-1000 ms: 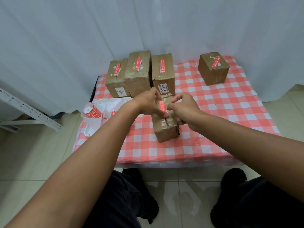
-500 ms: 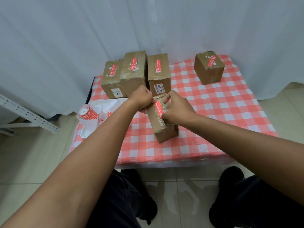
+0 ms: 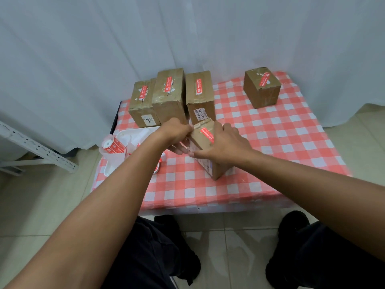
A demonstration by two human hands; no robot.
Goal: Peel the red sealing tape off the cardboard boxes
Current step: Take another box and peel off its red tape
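Observation:
A small cardboard box (image 3: 216,170) sits tilted on the red-checked table (image 3: 270,155), between both hands. A strip of red sealing tape (image 3: 206,134) lies across its top. My left hand (image 3: 177,134) grips the box's left upper edge, fingers curled under its side. My right hand (image 3: 225,144) lies over the top of the box, thumb along its left face, fingers reaching over the far side next to the tape. Three taller boxes (image 3: 168,97) with red tape stand in a row behind. A fourth box (image 3: 262,88) stands apart at the back right.
A white tray (image 3: 125,138) at the table's left edge holds a roll with red print (image 3: 112,146) in a clear cup. A metal shelf rail (image 3: 35,149) leans at the left. White curtains hang behind. My knees and the tiled floor are below.
The box has turned and tilted between my hands. My right hand went from pinching at the tape to lying over the box top. My left hand moved to the box's left edge.

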